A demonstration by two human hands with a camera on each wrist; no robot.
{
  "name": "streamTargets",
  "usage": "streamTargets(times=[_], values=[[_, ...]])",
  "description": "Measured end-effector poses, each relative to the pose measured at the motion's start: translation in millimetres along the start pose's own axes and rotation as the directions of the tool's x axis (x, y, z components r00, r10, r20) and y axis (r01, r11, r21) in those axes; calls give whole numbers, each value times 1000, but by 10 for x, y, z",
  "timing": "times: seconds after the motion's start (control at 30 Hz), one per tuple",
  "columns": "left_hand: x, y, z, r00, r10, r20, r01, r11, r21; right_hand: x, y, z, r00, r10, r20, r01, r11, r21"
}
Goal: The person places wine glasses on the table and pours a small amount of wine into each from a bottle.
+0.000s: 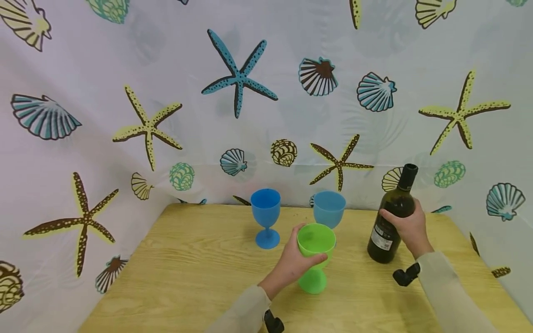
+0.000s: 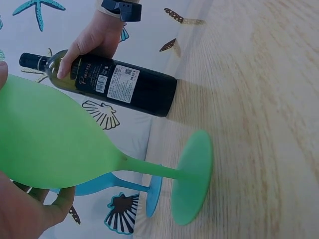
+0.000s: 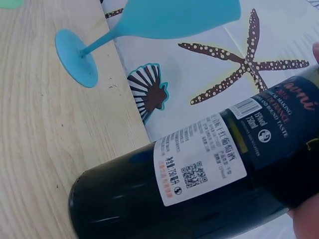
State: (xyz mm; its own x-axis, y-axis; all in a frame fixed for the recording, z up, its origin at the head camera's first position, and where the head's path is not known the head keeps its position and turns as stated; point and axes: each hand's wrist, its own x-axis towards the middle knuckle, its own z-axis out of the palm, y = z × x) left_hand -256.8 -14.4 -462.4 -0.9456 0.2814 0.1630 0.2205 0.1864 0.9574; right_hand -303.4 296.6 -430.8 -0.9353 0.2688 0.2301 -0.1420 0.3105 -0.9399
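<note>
My left hand [image 1: 291, 260] grips the bowl of a green plastic goblet [image 1: 313, 280], fingers on one side and thumb across the front. In the left wrist view the goblet's round foot is at or just above the wood; I cannot tell which. On the right, my right hand [image 1: 411, 227] holds a dark wine bottle [image 1: 384, 233] round its upper body, below the black neck. A white back label [image 3: 199, 162] shows on the bottle. The bottle leans slightly in the head view, its base at or close to the table.
A blue goblet [image 1: 266, 213] stands upright at the back of the wooden table [image 1: 187, 273]. A lighter blue goblet [image 1: 329, 208] stands behind the green one, partly hidden by it. A white curtain [image 1: 266, 134] printed with shells and starfish hangs behind and along the sides.
</note>
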Motion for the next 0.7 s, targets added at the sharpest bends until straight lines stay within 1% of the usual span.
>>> streamTargets(times=[0.13, 0.37, 0.6, 0.7], values=[[-17, 7, 1, 1000, -4, 5, 4, 1000, -10, -60, -19, -3, 1000, 5, 2, -5, 1000, -2], [-1, 20, 8, 1000, 1, 6, -1, 1000, -16, -170, -34, -22, 999, -38, 13, 38, 999, -9], [-7, 12, 2, 1000, -4, 10, 4, 1000, -27, -326, -45, -51, 998, -59, 24, 60, 995, -84], [-16, 35, -5, 1000, -7, 18, 8, 1000, -30, -398, -77, -64, 997, -74, 34, 77, 992, -102]])
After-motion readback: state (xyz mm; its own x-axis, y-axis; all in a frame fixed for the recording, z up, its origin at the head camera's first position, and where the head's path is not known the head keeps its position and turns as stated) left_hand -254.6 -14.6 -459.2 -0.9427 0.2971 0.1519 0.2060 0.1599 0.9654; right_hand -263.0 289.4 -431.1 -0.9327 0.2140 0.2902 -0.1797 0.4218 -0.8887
